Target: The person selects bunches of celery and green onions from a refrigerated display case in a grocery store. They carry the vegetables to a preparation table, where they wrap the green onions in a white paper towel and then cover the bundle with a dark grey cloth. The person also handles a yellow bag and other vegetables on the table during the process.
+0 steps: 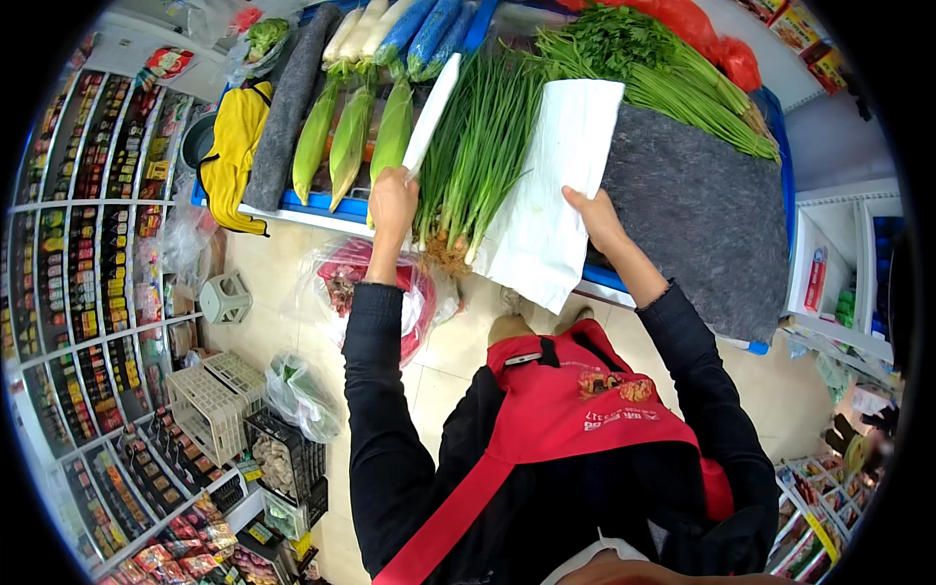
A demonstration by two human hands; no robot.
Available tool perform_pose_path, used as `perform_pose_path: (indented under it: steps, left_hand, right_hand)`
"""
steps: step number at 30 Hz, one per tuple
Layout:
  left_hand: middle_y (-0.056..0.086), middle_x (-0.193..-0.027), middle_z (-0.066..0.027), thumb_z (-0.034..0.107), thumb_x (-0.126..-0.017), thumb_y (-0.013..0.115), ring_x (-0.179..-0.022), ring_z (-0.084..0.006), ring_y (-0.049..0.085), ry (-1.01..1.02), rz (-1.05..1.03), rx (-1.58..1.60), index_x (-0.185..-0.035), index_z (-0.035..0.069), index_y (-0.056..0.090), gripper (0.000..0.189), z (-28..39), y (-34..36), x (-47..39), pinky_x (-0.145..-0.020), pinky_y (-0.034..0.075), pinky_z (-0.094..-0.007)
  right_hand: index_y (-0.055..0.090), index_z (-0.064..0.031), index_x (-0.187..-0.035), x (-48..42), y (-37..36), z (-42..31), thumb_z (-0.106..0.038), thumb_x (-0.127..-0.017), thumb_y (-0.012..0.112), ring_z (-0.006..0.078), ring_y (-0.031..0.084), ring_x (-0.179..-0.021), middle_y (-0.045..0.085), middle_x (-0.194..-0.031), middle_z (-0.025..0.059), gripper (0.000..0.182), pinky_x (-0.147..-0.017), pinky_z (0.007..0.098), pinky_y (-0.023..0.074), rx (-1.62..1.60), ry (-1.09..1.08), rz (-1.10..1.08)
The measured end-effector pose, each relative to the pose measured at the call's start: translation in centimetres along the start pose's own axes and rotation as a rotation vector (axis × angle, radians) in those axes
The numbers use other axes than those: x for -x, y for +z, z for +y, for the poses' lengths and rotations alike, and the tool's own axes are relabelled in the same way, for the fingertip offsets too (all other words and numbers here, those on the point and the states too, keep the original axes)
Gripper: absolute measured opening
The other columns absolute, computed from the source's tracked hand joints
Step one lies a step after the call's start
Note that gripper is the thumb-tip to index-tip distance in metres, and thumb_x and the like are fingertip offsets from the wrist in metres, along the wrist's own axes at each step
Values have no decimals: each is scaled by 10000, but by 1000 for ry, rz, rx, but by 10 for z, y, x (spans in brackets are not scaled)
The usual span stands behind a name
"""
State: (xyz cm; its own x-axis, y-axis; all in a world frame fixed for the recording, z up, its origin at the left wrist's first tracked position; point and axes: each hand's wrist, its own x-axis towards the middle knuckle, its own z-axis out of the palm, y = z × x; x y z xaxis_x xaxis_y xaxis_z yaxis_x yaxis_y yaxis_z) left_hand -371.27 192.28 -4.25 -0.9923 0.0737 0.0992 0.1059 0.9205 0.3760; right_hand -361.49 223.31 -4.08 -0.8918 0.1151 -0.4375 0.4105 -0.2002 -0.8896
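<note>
A bunch of scallions [482,139] lies across the display counter, roots hanging over its front edge. On its left side my left hand [395,201] is closed on the lower end of a narrow, folded white strip [433,110], beside an ear of corn in its husk [391,131]. My right hand [594,216] pinches the right edge of a wide white sheet [556,175], with the thumb on top; the sheet reaches past the counter's front edge. Whether the strip and the sheet join beneath the scallions is hidden.
Blue-wrapped vegetables [431,33], white radishes [365,29] and celery [658,66] lie at the back. A grey cloth [695,219] covers the right side; a yellow cloth [234,153] hangs at the left. Below stand plastic bags [358,285], a stool [225,298] and crates [216,402].
</note>
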Motion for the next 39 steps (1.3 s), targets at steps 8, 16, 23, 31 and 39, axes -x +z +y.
perform_pose_path:
  steps: [8, 16, 23, 31, 39]
  left_hand:
    - [382, -1393, -155, 9, -750, 569, -1303, -315, 325, 349, -188, 645, -997, 0, 631, 254, 2, 23, 2, -1051, 277, -347]
    - [296, -1462, -115, 78, -773, 531, -1368, -364, 179, 422, -154, 259, -927, 51, 553, 158, 27, 47, 21, -1020, 80, -635]
    - [414, -1342, -147, 277, -939, 386, -1260, -215, 354, 198, -516, 1309, -1380, 93, 325, 482, -18, 98, 9, -1009, 209, -461]
    - [583, -1094, -102, 249, -944, 433, -996, -163, 564, -250, -723, 1532, -1191, -41, 494, 385, -61, 45, -13, -829, 468, -269]
    - [592, -1079, -201, 304, -838, 628, -1007, -270, 564, 151, -303, 476, -1160, -73, 501, 512, -49, 58, -49, -882, 425, -327]
  right_hand:
    - [532, 105, -1131, -24, 68, -12, -283, -859, 612, 180, 580, -843, 615, -1011, 138, 480, -732, 313, 470, -133, -52, -49]
    - [592, 86, -1042, -35, 109, -34, -270, -876, 589, 135, 583, -714, 642, -874, 92, 392, -635, 274, 474, 183, -104, -68]
    - [605, 123, -864, -79, 160, -32, -242, -864, 572, 197, 625, -532, 644, -697, 158, 367, -509, 303, 514, 174, -26, -204]
    - [523, 44, -1116, -92, 176, -23, -276, -908, 512, 139, 578, -481, 561, -614, 74, 382, -453, 264, 459, 560, -222, -253]
    - [520, 17, -1153, -107, 177, 3, -45, -745, 549, 381, 529, -966, 586, -967, 245, 414, -817, 426, 444, 992, -598, -190]
